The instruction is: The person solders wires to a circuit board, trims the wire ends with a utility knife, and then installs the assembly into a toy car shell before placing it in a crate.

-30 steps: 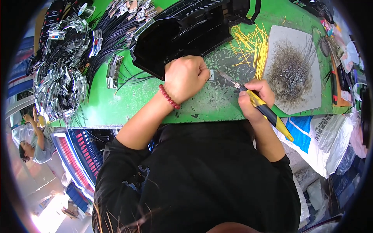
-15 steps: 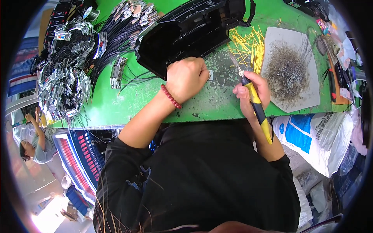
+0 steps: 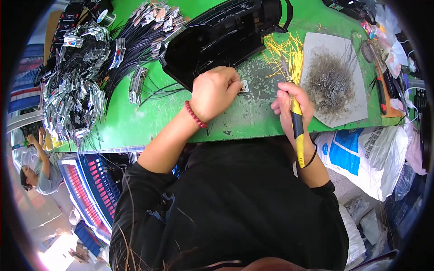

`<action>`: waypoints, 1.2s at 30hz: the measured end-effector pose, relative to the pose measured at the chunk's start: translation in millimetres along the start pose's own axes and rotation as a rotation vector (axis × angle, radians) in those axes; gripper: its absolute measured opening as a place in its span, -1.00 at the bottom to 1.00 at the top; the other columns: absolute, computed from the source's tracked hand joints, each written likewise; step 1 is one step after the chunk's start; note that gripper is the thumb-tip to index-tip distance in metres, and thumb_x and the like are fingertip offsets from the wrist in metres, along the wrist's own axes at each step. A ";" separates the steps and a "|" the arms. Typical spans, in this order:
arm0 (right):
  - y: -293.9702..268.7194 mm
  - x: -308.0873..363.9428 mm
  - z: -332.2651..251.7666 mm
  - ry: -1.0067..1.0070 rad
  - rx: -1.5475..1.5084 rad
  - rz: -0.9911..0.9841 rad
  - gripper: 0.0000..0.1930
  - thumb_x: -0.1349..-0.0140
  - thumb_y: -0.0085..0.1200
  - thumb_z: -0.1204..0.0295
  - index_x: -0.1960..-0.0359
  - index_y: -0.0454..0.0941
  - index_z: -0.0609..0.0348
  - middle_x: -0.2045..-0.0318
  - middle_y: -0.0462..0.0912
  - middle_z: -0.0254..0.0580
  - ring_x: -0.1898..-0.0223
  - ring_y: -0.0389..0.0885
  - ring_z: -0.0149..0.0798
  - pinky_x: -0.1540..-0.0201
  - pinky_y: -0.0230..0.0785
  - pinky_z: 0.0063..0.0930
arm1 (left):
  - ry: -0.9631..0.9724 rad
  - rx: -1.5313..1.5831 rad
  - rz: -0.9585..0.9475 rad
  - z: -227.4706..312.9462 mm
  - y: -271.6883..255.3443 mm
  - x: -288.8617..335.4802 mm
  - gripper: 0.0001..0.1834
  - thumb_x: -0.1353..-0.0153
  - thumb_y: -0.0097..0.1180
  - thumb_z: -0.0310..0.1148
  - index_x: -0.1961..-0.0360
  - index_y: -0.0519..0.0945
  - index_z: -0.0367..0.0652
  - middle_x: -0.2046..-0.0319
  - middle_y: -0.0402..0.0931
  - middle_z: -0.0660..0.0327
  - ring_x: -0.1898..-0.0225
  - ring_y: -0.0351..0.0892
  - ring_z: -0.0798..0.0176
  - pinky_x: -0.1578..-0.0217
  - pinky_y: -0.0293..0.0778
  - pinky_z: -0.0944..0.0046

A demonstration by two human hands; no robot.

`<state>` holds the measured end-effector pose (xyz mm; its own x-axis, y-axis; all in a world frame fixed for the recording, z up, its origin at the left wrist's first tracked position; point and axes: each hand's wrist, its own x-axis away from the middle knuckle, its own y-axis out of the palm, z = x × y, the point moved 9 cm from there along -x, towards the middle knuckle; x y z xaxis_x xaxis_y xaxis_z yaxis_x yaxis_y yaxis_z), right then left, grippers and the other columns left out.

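My right hand (image 3: pixel 294 105) is wrapped round the yellow and black handle of a soldering iron (image 3: pixel 297 124). The iron's metal tip points away from me, over the edge of a pile of thin yellow wires (image 3: pixel 296 52). Left of it, my left hand (image 3: pixel 214 90) is closed with the knuckles up, low over the green table. A small silvery part (image 3: pixel 244 86) shows at its fingertips; most of the grip is hidden under the hand. Black cables run toward this hand from a metal connector piece (image 3: pixel 137 85) on its left. The iron and the silvery part are apart.
A large black plastic housing (image 3: pixel 212 40) stands just beyond my left hand. Bundles of metal-ended cables (image 3: pixel 74 104) cover the left side, with a solder spool (image 3: pixel 106 18) behind. A grey sheet (image 3: pixel 361 106) with dark wire scraps lies right; a white sack (image 3: pixel 366 158) hangs below.
The soldering iron has swung more upright: its tip has shifted right and its rear end left. My left hand stays nearly in place, with slightly more of the silvery part showing.
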<state>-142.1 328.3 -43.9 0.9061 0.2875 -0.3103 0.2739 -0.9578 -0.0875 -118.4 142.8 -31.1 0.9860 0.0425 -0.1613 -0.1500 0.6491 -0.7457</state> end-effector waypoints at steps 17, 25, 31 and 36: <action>47.4 -10.6 -21.3 -0.297 0.332 -0.197 -0.51 0.09 0.31 0.66 0.05 0.48 0.16 0.20 0.67 -0.16 0.35 0.61 -0.33 0.29 0.48 -0.50 | 0.053 0.224 0.062 7.9 -13.0 11.7 -0.93 -0.03 0.19 -0.55 0.48 0.54 -0.31 0.54 0.49 0.09 0.50 0.52 0.12 0.47 0.42 0.25; 60.4 -6.0 -29.2 -0.383 0.436 -0.301 -0.50 0.13 0.31 0.58 0.05 0.50 0.06 0.51 0.54 -0.25 0.55 0.47 -0.19 0.47 0.34 -0.33 | 0.052 0.108 0.069 7.0 -0.6 11.3 -0.92 -0.02 0.19 -0.47 0.50 0.54 -0.25 0.53 0.52 0.10 0.47 0.54 0.04 0.44 0.44 0.17; 60.4 -0.7 -22.4 -0.329 0.573 -0.270 -0.50 0.17 0.34 0.61 0.09 0.52 0.08 0.51 0.51 -0.18 0.50 0.52 -0.17 0.44 0.36 -0.37 | 0.100 -0.066 0.125 7.8 7.9 14.8 -0.89 0.00 0.20 -0.43 0.55 0.52 -0.17 0.57 0.50 0.14 0.48 0.54 0.03 0.44 0.44 0.13; 49.1 0.5 -17.3 -0.326 0.521 -0.237 -0.53 0.10 0.29 0.58 0.07 0.53 0.04 0.47 0.59 -0.25 0.50 0.53 -0.16 0.43 0.35 -0.33 | 0.128 -0.112 0.134 11.6 11.1 12.3 -0.88 0.01 0.21 -0.42 0.57 0.51 -0.15 0.58 0.50 0.17 0.50 0.53 0.03 0.45 0.43 0.13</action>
<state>-122.7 281.6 -31.9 0.6738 0.5532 -0.4899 0.1878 -0.7694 -0.6105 -107.1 159.3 -33.8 0.9405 0.0207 -0.3392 -0.2929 0.5554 -0.7783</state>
